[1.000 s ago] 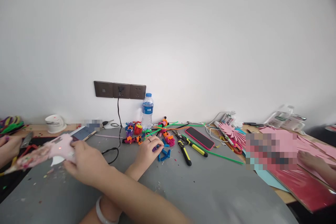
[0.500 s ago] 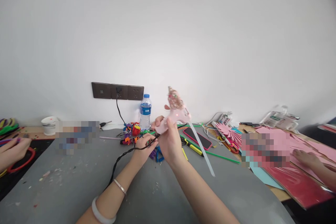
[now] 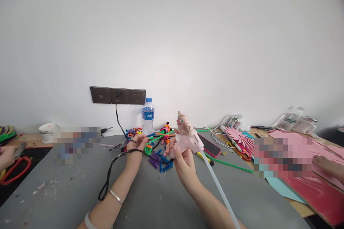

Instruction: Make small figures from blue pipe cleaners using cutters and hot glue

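My right hand (image 3: 185, 164) is closed round the handle of a white hot glue gun (image 3: 188, 141). Its crusted nozzle points up, and a long clear glue stick (image 3: 219, 186) sticks out of its back end. My left hand (image 3: 135, 148) reaches in among small pipe-cleaner figures (image 3: 130, 135), fingers bent together; what they grip is hard to make out. The gun's black cord (image 3: 109, 171) loops over my left wrist. Between the hands lie a green pipe-cleaner piece (image 3: 147, 149), purple pieces (image 3: 153, 160) and blue pieces (image 3: 166, 166).
Behind the figures stands a water bottle (image 3: 148, 116), near wall sockets (image 3: 118, 95). To the right are a phone (image 3: 211, 146), a green pipe cleaner (image 3: 236, 166) and folded pink paper (image 3: 238, 136). Other people's hands show at the left (image 3: 6, 157) and right (image 3: 326, 166) edges, near red-handled scissors (image 3: 20, 171).
My right hand has lowered the glue gun and shifted it slightly right. My left hand has moved off the cord near the gun, leftward and forward to the figures.
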A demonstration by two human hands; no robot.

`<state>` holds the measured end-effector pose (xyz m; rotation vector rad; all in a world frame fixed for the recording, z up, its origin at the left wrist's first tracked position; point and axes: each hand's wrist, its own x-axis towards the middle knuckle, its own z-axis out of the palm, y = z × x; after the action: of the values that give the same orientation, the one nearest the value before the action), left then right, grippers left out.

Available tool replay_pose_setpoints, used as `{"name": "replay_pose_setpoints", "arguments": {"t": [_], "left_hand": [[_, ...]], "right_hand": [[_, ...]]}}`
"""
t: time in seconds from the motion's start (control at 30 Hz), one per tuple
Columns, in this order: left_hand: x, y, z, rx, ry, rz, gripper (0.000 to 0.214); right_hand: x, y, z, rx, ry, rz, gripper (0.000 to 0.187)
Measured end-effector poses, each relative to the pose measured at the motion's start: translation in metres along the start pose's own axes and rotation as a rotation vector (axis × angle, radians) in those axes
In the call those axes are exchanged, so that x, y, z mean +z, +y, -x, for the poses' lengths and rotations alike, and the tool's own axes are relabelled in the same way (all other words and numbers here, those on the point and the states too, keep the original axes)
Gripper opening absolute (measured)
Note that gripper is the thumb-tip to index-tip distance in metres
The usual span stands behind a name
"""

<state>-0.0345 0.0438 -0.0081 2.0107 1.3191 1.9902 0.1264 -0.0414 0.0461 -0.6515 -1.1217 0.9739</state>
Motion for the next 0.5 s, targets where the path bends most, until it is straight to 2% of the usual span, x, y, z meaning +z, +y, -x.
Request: {"name": "replay_pose_setpoints", "arguments": {"t": [0.1, 0.2, 0.37, 0.5], "left_hand": [[-0.007, -0.004, -0.007, -0.027, -0.074, 0.064, 0.004], [-0.011, -0.003, -0.009, -0.031, -0.126, 0.083, 0.008], [-0.009, 0.006, -0.006, -0.026, -0.172, 0.086, 0.014], [-0.01, 0.012, -0.006, -0.026, -0.155, 0.094, 0.011]], "right_hand": [[-0.007, 0.022, 0.006, 0.13, -0.074, -0.061, 0.039], [-0.013, 0.037, 0.01, 0.22, -0.108, -0.107, 0.042], [-0.019, 0.047, 0.016, 0.293, -0.099, -0.057, 0.049], [-0.021, 0.052, 0.019, 0.331, -0.069, 0.041, 0.053]]}}
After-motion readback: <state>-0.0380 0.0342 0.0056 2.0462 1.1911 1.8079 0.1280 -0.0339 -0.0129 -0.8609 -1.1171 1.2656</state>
